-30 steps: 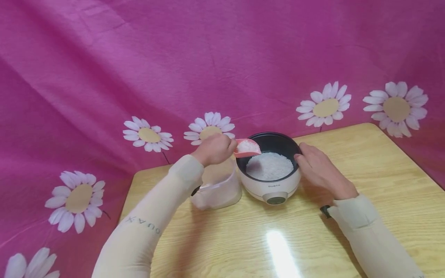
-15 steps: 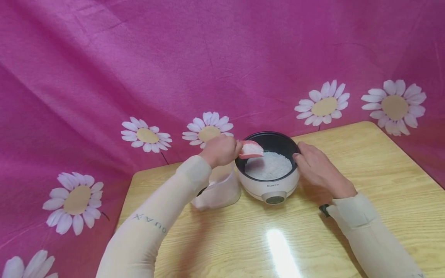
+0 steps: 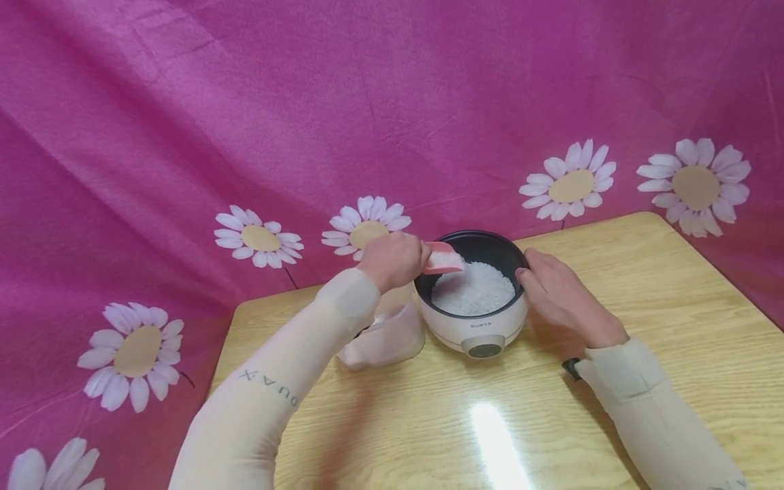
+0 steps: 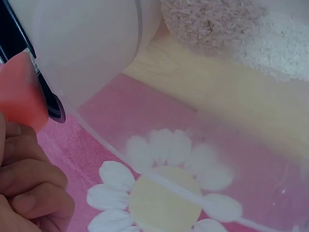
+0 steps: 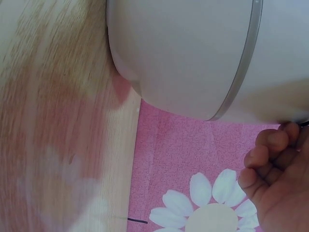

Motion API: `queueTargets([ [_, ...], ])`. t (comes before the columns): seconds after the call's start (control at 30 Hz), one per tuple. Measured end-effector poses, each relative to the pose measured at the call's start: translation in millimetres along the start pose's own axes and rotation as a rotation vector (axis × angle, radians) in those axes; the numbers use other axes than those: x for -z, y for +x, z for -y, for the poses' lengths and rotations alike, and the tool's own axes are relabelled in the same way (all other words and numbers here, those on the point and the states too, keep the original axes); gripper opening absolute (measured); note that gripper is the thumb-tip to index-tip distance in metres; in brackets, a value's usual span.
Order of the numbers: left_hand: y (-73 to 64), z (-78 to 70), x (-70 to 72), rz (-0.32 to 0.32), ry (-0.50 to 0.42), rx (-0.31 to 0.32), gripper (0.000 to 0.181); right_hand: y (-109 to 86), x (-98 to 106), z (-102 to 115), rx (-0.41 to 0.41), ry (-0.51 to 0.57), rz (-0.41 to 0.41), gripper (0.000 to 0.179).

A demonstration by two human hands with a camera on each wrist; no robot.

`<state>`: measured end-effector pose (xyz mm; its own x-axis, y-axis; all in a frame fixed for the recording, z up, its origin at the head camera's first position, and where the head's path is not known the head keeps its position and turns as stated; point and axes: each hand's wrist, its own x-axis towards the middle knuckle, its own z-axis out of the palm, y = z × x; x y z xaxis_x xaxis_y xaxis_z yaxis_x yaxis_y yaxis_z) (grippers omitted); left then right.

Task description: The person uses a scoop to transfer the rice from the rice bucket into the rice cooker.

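Observation:
In the head view my left hand (image 3: pixel 395 260) grips the handle of a pink scoop (image 3: pixel 442 269), with the fingers wrapped round it. White rice lies in the scoop, which is tilted over the left side of a white rice cooker (image 3: pixel 450 327) with a black inner pot. More white rice (image 3: pixel 476 289) covers the pot's bottom. My right hand (image 3: pixel 563 296) holds the cooker's right rim, its thumb at the edge. In the right wrist view its fingers (image 5: pixel 273 140) are curled beside the cooker's white wall (image 5: pixel 183 53).
A translucent plastic container (image 3: pixel 392 340) stands left of the cooker, partly hidden by my left forearm. Rice (image 4: pixel 275 46) shows through it in the left wrist view. Everything stands on a wooden table (image 3: pixel 612 272), backed by a pink cloth (image 3: pixel 392 102) with printed daisies.
My left hand has moved a little to the right, bringing the scoop further over the pot and tipping it towards the rice. The right hand stays at the rim.

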<state>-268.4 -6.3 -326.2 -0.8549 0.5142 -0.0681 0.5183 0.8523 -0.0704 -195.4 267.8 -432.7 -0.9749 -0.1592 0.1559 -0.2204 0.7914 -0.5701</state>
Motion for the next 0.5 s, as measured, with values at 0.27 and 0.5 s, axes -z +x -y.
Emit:
queueTargets([
  [0.27, 0.2, -4.5, 2.6, -0.003, 0.176, -0.044, 0.022, 1.3, 1.4, 1.8, -0.006, 0.006, -0.001, 0.037],
  [0.5, -4.2, -7.0, 5.9, -0.042, 0.276, -0.074, 0.017, 0.8, 1.5, 1.6, -0.018, 0.008, 0.011, 0.040],
])
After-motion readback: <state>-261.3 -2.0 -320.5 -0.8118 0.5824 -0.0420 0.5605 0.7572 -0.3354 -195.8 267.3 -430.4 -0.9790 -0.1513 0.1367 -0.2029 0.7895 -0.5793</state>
